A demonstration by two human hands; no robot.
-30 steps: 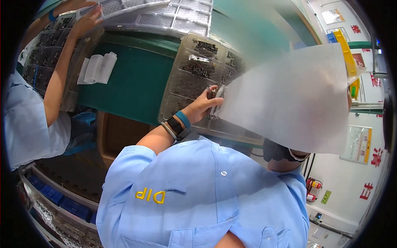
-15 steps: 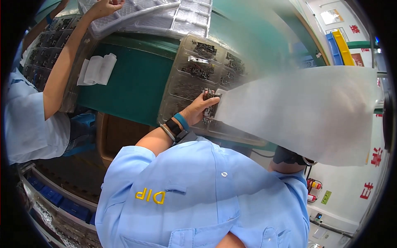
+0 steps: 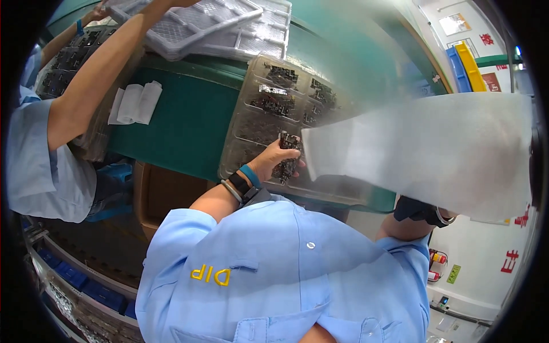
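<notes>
Left hand [image 3: 271, 162]: gripping dark, rectangular, component-covered circuit board [image 3: 287, 155].
Board position: over translucent, compartmented plastic tray [image 3: 245, 94].
Right hand: hidden behind broad, white, translucent sheet [image 3: 414, 151]; grip cannot be told.
Snag risk: sheet's near edge, brushing components, could catch.

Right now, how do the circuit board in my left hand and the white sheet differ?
Look: the circuit board is dark and crowded with small parts; the white sheet is pale and plain.
Apparent size: the board is small in view; the sheet fills far more.
Pose: the board is in the left hand; the sheet widens toward the right.
Shared: both overlap the tray in view.
</notes>
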